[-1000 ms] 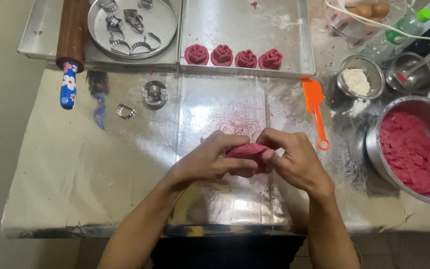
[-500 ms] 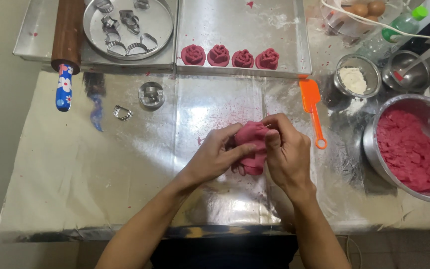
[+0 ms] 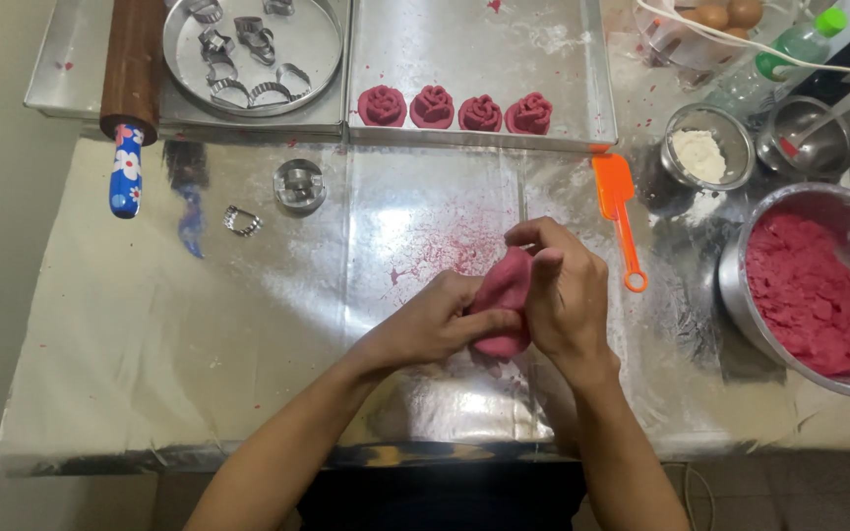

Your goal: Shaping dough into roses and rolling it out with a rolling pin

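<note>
You have four pink dough roses [image 3: 455, 107] in a row on the tray [image 3: 563, 59] at the bench's [image 3: 150, 354] far edge. Beside it, a round pan [image 3: 307, 49] holds metal cutters [image 3: 248, 59]. A rolling pin [image 3: 130, 88] lies at the far left corner. An orange spatula [image 3: 620, 211] lies right of centre, with a flour bowl [image 3: 706, 147] and a dough bowl [image 3: 811, 285] near the right edge.

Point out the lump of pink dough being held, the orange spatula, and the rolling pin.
pink dough lump [image 3: 502, 295], head view, on its exposed left face between the hands.
orange spatula [image 3: 613, 181], head view, on its flat blade.
rolling pin [image 3: 134, 59], head view, on its brown wooden barrel.
</note>
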